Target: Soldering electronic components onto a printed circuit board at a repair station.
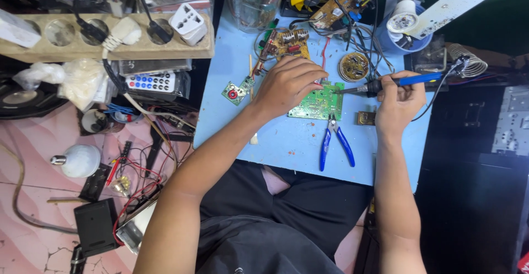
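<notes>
1. Your right hand is closed round the blue handle of the soldering iron; grip firm, wrist low over the table.
2. Your left hand lies palm down on the green board, fingers curled over its upper edge, pinning it flat; whether they pinch anything small cannot be told.
3. Iron: long axis nearly level, running right to left; tip points left and meets the board's upper right corner; cord trails right toward the coiled stand.
4. Board: flat on the blue table between your hands, solder side up, long axis roughly left to right.
5. Progress, as judged: soldering is under way at one joint on that corner; how many joints are finished cannot be read at this size; no solder wire shows.
6. Just below the board: blue pliers, handles splayed toward you, untouched.
7. Further out: a second board above your left hand; a round board; a small green board to the left.
</notes>
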